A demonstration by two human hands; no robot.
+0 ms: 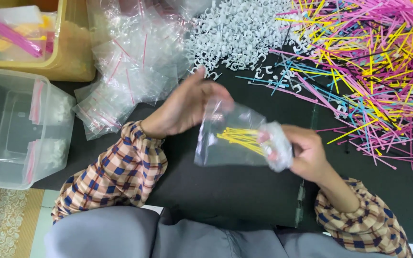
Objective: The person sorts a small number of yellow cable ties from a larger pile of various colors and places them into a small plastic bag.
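Note:
Between my hands hangs a small clear zip bag [225,143] with a bundle of yellow cable ties [240,138] inside it. My left hand [185,107] pinches the bag's upper left corner. My right hand [304,153] grips the bag's right end, where the plastic is bunched up around the ties. Both hands are above a black mat [225,191]. Checked sleeves cover both wrists.
A heap of empty clear zip bags [130,57] lies at the upper left. White cable clips [240,33] are piled at the top middle, and coloured cable ties [369,67] spread across the right. A clear plastic tub [20,129] and a yellow bin [68,43] stand at the left.

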